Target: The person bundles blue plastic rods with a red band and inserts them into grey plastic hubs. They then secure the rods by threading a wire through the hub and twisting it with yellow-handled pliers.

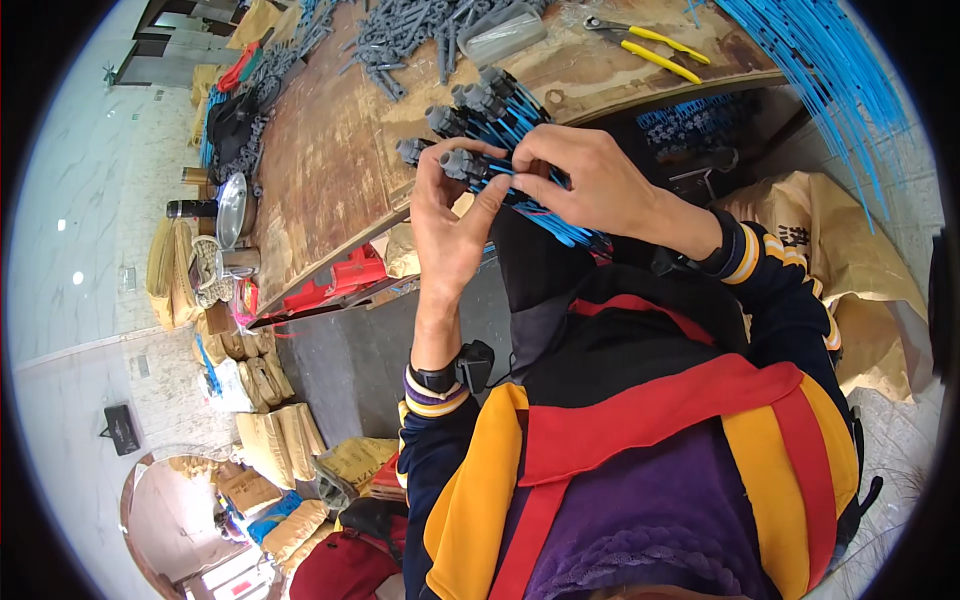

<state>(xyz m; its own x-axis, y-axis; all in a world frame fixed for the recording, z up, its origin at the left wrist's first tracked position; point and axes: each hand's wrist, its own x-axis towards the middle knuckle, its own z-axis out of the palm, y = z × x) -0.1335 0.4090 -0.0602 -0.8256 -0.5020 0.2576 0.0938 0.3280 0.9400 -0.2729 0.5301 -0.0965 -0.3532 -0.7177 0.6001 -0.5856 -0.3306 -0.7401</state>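
At 10 o'clock, a metal bowl (235,208) is seen, its contents not discernible. Toward 11 o'clock, loose grey pieces (405,40) are heaped on the wooden surface (320,150). At 12 o'clock, 1 grey-capped fitting (458,166) is pinched by the left hand (448,225), its grip closed by thumb and fingers; beyond, a clear tray (502,38) is placed, in which nothing can be made out. At 1 o'clock, the right hand (597,180) is seemingly pinched at that fitting's strand end, exact contact being hidden. Fingertip work on the fitting is judged in hand; steady left pressure seems called for next. Farther out, yellow-handled pliers (660,61) are laid. At 2 o'clock, blue strands (810,70) are bunched; at 3 o'clock, the contents of a brown sack (868,270) are hidden.
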